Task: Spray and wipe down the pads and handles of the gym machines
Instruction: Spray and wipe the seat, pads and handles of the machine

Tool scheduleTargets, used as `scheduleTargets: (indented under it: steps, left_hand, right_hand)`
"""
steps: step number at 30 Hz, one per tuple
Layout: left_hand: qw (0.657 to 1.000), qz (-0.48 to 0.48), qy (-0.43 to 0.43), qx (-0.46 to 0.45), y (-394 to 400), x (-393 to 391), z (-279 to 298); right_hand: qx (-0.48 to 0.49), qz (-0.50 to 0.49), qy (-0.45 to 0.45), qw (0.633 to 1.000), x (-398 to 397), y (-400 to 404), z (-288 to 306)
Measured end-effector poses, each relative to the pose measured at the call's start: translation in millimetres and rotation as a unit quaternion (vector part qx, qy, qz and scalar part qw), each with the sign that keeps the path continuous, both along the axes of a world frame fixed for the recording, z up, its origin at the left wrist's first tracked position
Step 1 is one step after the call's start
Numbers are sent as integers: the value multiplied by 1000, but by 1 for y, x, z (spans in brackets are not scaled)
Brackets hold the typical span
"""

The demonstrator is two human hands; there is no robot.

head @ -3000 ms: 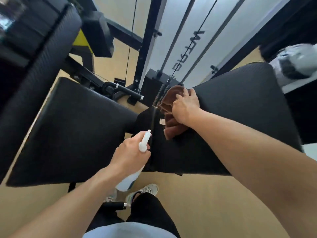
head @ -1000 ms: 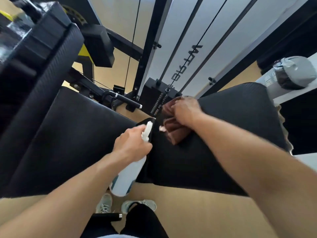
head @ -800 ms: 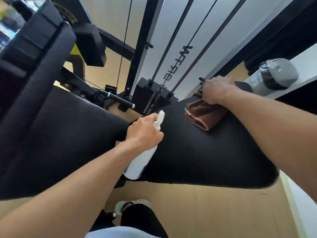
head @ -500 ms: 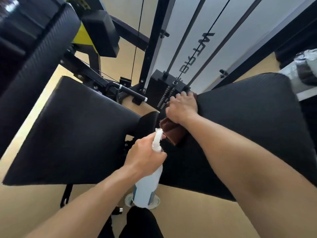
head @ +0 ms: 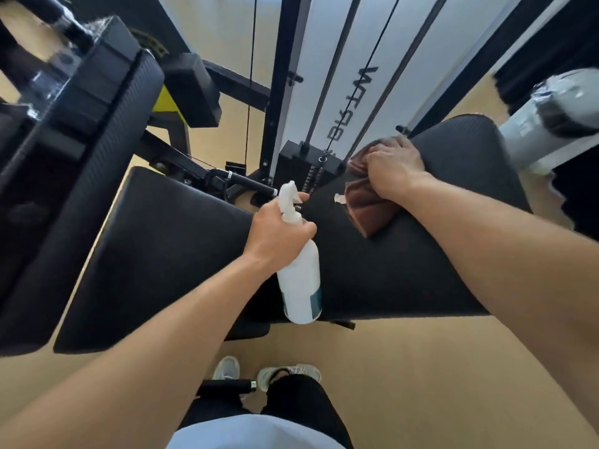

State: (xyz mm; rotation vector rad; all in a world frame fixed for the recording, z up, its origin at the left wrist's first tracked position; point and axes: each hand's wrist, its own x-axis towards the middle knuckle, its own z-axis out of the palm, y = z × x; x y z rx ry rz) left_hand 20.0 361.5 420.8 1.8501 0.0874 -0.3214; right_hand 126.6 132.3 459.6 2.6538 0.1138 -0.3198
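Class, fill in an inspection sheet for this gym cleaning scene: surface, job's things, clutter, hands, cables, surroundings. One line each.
Surface: right black pad being wiped; left black pad beside it.
Job's things: brown cloth on the right pad's far edge; white spray bottle held above the gap between the pads.
Clutter: nothing seen.
Hands: left hand grips the bottle's neck; right hand presses the cloth.
Cables: black cable runs to the weight stack.
Surroundings: tan floor, white panel, grey roll at right.
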Motion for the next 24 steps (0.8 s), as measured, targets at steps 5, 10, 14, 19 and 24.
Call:
scheduleTargets:
  steps: [5, 10, 14, 19, 24]
  left_hand:
    - [973, -219, -69, 5, -17, -10, 28]
    - [929, -354, -102, 42, -27, -42, 33]
    - [924, -357, -115, 74, -37, -66, 29]
    - [919, -370, -116, 69, -53, -84, 35]
    - [898, -413, -132, 75, -62, -99, 38]
  right_hand:
    - [33, -73, -80, 994, -24, -39, 74]
    - [130, -215, -237, 938, -74, -68, 127]
    - [368, -417, -268, 787, -128, -120, 147]
    - [593, -491, -374, 517, -186, -135, 151]
    - [632, -455, -287, 557, -193, -105, 136]
